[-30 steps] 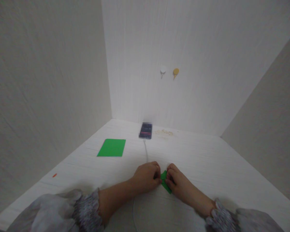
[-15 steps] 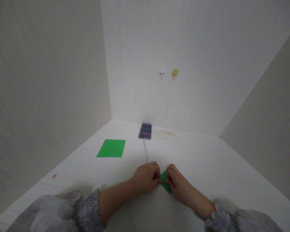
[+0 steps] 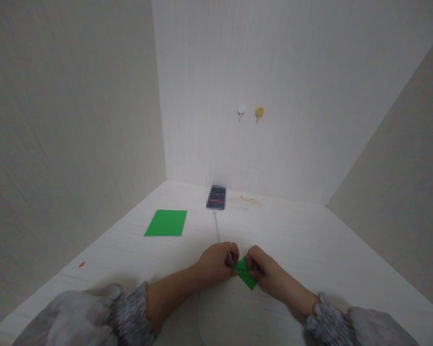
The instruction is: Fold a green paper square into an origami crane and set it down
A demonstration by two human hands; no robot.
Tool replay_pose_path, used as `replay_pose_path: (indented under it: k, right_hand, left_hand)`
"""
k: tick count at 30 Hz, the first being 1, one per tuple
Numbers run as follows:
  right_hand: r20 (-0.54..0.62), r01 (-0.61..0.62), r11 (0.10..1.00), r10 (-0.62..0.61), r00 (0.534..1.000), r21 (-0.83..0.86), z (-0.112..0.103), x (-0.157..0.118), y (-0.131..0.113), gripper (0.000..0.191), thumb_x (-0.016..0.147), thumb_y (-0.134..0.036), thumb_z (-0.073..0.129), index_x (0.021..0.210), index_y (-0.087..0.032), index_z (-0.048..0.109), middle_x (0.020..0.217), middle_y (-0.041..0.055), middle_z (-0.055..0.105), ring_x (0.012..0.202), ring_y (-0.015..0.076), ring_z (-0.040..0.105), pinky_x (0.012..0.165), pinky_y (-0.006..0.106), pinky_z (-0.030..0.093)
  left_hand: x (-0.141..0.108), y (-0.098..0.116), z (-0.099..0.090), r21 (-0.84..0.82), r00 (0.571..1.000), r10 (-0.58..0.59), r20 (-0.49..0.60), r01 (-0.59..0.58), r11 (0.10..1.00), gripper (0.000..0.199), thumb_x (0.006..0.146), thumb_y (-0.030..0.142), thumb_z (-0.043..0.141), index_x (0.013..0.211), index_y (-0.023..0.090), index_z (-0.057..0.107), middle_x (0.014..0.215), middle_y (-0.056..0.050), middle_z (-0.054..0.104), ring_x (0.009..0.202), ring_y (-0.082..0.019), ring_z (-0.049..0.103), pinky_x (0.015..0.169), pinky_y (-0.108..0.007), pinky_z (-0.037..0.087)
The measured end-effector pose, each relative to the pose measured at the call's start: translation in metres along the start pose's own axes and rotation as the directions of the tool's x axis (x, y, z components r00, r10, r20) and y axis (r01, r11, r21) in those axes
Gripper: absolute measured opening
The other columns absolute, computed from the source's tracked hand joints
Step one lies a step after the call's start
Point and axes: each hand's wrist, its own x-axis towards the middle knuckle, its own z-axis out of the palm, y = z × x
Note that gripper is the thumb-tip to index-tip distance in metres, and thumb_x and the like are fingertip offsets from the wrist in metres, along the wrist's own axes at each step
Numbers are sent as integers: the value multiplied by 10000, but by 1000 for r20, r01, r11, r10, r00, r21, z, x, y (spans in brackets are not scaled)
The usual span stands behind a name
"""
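Observation:
A small folded piece of green paper [image 3: 244, 275] is held between my two hands, low in the middle of the view. My left hand [image 3: 218, 262], with a ring on one finger, pinches its left corner. On the other side, the fingers of my right hand [image 3: 265, 269] are closed on its right part and cover some of it. A crease runs across the paper's visible face. Farther off to the left, a flat square stack of green paper [image 3: 166, 223] lies on the white table [image 3: 292, 240].
A blurred dark device [image 3: 217, 197], probably a phone, lies by the back wall with a white cable [image 3: 217, 227] running toward me under my left arm. A small orange scrap [image 3: 82, 264] is at the left. Two hooks, one white [image 3: 241, 111] and one yellow [image 3: 260, 113], hang on the wall.
My hands have moved slightly apart, and more of the folded green paper shows between them. The view has tipped a little upward.

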Motion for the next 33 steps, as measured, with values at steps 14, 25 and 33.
replay_pose_path:
  k: [14, 25, 33]
  right_hand:
    - [-36, -86, 996, 87, 996, 12, 13, 3, -8, 150, 633, -47, 496, 683, -180, 447, 670, -15, 475, 630, 129, 444, 539, 216, 348]
    - [-30, -41, 998, 40, 999, -37, 9, 4, -15, 174, 610, -12, 461, 661, -178, 463, 727, 2, 492, 687, 140, 465, 591, 223, 358]
    - [-13, -29, 999, 28, 1000, -24, 8, 4, -12, 198, 586, 11, 454, 652, -173, 486, 728, 1, 479, 679, 130, 459, 581, 209, 356]
  left_hand:
    - [-2, 3, -2, 5, 998, -61, 32, 61, 998, 261, 612, 317, 584, 850, 224, 528, 671, 40, 596, 634, -130, 537, 541, -205, 345]
    - [-2, 3, -1, 28, 995, -99, -19, 100, 995, 351, 534, 387, 664, 823, 234, 538, 676, 53, 584, 627, -126, 531, 512, -196, 312]
    - [-3, 10, -5, 56, 995, -94, -14, 94, 994, 351, 536, 366, 669, 835, 242, 532, 660, 59, 559, 614, -117, 516, 511, -198, 297]
